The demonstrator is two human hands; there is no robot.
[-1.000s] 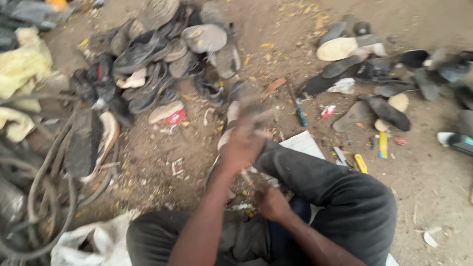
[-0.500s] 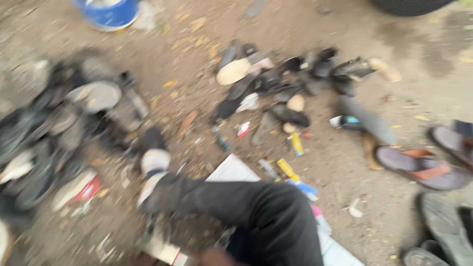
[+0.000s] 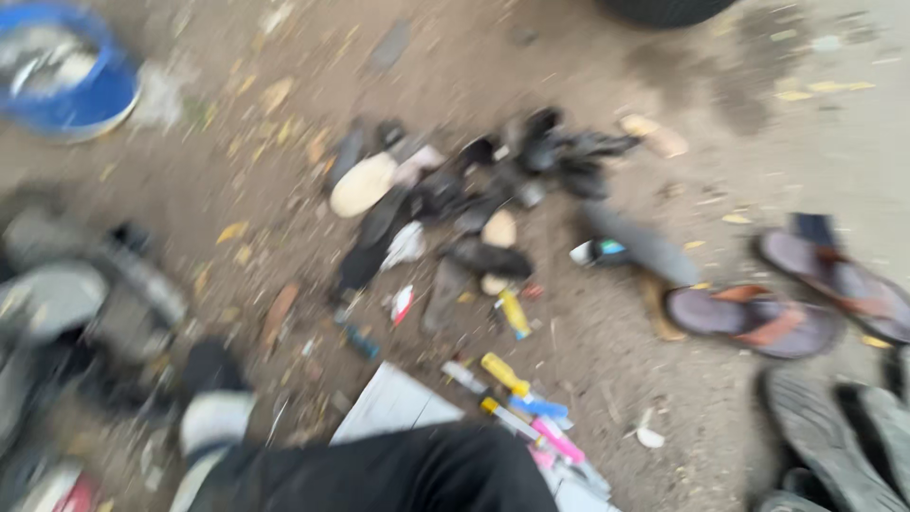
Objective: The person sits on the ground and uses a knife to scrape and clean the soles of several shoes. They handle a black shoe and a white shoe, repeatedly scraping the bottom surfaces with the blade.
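Blur everywhere, so only taking the rough stuff as solid. Dark trouser leg (image 3: 398,474) across the bottom edge, stretched over dusty ground (image 3: 607,85) littered with dry leaves. Hands out of shot, so can't tell whether fingers are spread, closed or clamped on anything.

Just past the knee: white flat sheet (image 3: 393,406) lying on the dirt, partly tucked under the leg. Right beside its far corner, yellow-handled tool (image 3: 504,374), then a pink-handled tool (image 3: 557,441) and a blue bit (image 3: 542,408), all bunched together and touching or close to it. Second small yellow piece (image 3: 514,313) a little further out.

Beyond that, heap of dark shoe parts (image 3: 493,190) with one pale sole (image 3: 362,184) at its left edge. Off to the right, pair of brown-strapped sandals (image 3: 754,322) side by side, well apart from the heap. Chunky dark treaded soles (image 3: 834,446) in the bottom right corner. Grey worn shoes (image 3: 66,303) smeared along the left. Blue bowl (image 3: 71,81) top left, dark tyre edge (image 3: 664,9) up top.
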